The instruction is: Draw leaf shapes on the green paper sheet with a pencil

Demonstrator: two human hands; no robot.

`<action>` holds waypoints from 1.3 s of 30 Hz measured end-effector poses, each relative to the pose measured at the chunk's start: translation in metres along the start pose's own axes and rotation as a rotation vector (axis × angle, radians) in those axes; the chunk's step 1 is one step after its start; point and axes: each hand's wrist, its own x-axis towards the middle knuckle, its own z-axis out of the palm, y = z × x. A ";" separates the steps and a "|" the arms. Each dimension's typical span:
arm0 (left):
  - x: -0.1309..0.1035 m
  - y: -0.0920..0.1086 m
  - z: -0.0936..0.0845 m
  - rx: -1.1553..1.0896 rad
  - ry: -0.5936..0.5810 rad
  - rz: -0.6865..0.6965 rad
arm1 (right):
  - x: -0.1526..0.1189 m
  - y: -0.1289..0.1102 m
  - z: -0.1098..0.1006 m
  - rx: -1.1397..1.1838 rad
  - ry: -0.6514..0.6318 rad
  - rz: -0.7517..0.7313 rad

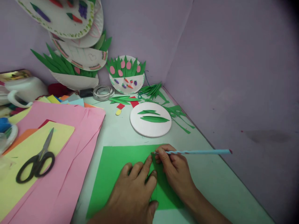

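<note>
A green sheet of paper [112, 168] lies on the pale table in front of me. My left hand [135, 186] rests on it with the fingers spread, pressing the sheet down. In my right hand [175, 168] is a light blue pencil [201, 152], pinched near its tip. The tip touches the sheet near its upper edge, beside my left index finger. Beyond the sheet, two green paper leaves [155, 119] lie on a white round disc [149, 130].
Black-handled scissors [38, 161] lie on yellow paper [63, 132] over pink sheets [77, 155] at left. Green paper scraps [177, 112] are behind the disc. Decorated paper plates [127, 84] stand by the wall. A white mug [28, 90] is at the back left.
</note>
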 end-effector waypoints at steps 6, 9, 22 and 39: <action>-0.008 -0.002 -0.002 -0.064 0.391 -0.039 | -0.001 0.000 -0.001 0.140 0.086 0.057; -0.009 0.001 -0.012 -0.077 0.479 -0.163 | -0.002 -0.002 -0.004 0.171 0.136 0.073; 0.006 0.042 -0.026 0.009 0.159 -0.457 | -0.004 -0.002 -0.005 0.254 0.105 0.138; -0.019 0.003 -0.029 -0.127 0.293 -0.725 | -0.005 0.004 -0.006 0.235 0.096 0.105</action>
